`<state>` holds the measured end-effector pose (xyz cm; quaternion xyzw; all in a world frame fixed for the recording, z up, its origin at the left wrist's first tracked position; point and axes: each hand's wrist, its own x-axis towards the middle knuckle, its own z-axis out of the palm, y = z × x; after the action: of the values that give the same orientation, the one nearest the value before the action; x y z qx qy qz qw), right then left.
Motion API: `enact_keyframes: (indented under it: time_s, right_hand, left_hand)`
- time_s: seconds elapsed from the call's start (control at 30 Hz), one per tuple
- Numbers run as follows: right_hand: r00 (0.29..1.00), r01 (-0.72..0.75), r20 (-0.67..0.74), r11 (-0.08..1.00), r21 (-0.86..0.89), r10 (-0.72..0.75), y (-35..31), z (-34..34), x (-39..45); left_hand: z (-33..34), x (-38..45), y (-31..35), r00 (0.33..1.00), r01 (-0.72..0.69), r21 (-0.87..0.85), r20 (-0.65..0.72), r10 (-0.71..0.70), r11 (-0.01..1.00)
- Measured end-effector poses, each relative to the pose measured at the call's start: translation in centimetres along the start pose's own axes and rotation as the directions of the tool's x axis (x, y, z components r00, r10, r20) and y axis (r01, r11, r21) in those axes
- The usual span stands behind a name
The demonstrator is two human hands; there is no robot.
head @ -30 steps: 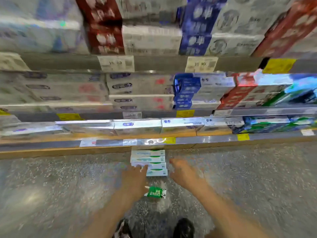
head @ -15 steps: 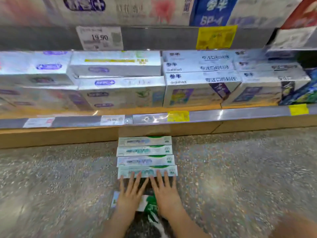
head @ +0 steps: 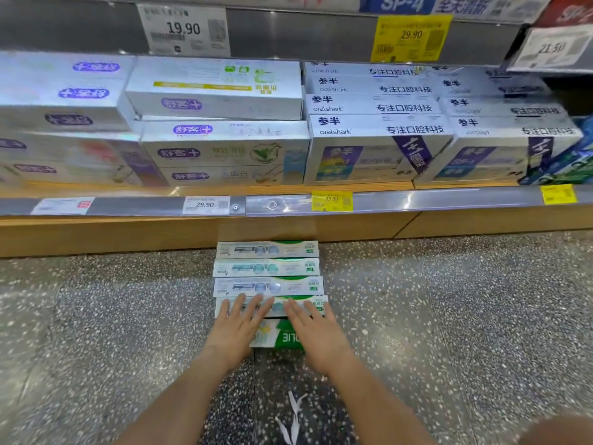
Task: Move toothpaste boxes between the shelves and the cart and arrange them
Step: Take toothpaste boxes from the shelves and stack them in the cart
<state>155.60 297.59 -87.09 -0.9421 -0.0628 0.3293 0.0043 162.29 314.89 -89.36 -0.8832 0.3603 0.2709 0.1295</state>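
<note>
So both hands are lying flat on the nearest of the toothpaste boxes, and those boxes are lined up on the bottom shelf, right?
Not quite. The head view shows the left hand and right hand flat on the nearest box, as you say, but the row of boxes lies on the speckled floor in front of the bottom shelf, not on it.

Left hand (head: 236,329), right hand (head: 316,332) flat on nearest toothpaste box (head: 276,308).
</note>
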Motion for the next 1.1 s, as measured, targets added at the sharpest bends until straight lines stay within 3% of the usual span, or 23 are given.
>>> enact_keyframes:
  time_s: [0.27,0.53,0.63,0.73,0.83,0.9,0.93,0.97,1.1]
  right_hand:
    - [0.989,-0.149,0.019,0.986,0.075,0.148,1.6,0.5,1.0]
    - [0.994,-0.041,0.106,0.979,0.2,0.02,4.0,-0.1,0.8]
    - [0.997,-0.048,0.067,0.963,0.264,0.032,4.8,-1.0,0.9]
    - [0.991,-0.122,-0.018,0.937,0.326,0.135,5.0,-0.9,1.0]
    - [0.976,-0.183,-0.027,0.887,0.423,0.214,4.3,0.5,0.3]
    - [0.978,-0.202,0.034,0.887,0.416,0.206,3.7,1.5,-0.2]
    - [0.977,-0.213,0.048,0.903,0.373,0.21,3.5,1.9,-0.2]
    - [0.973,-0.228,0.045,0.914,0.335,0.226,3.3,2.2,-0.2]
    - [0.957,-0.265,-0.01,0.888,0.376,0.29,1.7,2.8,0.6]
  left_hand:
    - [-1.5,0.4,-0.4,0.999,0.009,0.011,-0.037,-0.009,1.0]
    - [-1.6,0.4,-2.1,0.997,-0.019,-0.19,-0.074,0.005,0.982]
    - [-0.8,-0.1,-2.9,0.989,0.049,-0.269,-0.121,-0.084,0.962]
    - [-0.4,-0.7,-3.2,0.969,0.154,-0.288,-0.145,-0.202,0.945]
    - [0.6,-1.5,-2.7,0.92,0.269,-0.469,-0.133,-0.368,0.841]
    - [1.4,-1.8,-2.1,0.884,0.33,-0.675,-0.024,-0.467,0.66]
    - [1.9,-1.8,-1.9,0.881,0.338,-0.742,0.034,-0.471,0.579]
    - [2.2,-1.6,-1.6,0.896,0.34,-0.748,0.072,-0.439,0.57]
    - [2.6,-1.5,-0.8,0.935,0.317,-0.612,0.076,-0.346,0.724]
